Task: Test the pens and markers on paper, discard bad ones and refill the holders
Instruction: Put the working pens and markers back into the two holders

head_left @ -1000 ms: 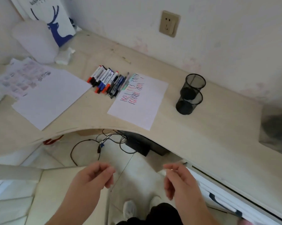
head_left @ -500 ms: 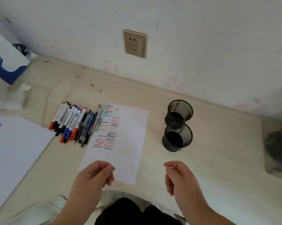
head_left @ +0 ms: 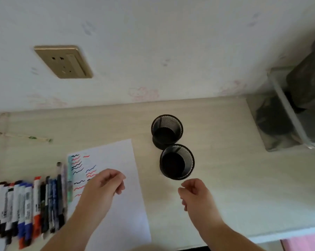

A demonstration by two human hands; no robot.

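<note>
While both hands hang empty with fingers loosely curled, the row of pens and markers (head_left: 28,205) lies just outside the left hand (head_left: 104,189), barrels pointing away from the person, whereas the right hand (head_left: 194,192) sits nearest the empty holders (head_left: 176,162).

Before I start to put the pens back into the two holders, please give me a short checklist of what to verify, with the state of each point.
1. Both mesh holders, far and near, upright: ok.
2. Holders empty inside: ok, only dark bottoms show.
3. Left hand and right hand free: ok, nothing held.
4. Pens and markers lined up left of the test paper: ok.
5. Scribbles present on the paper: ok.
6. Bad pens already discarded: cannot tell.
</note>
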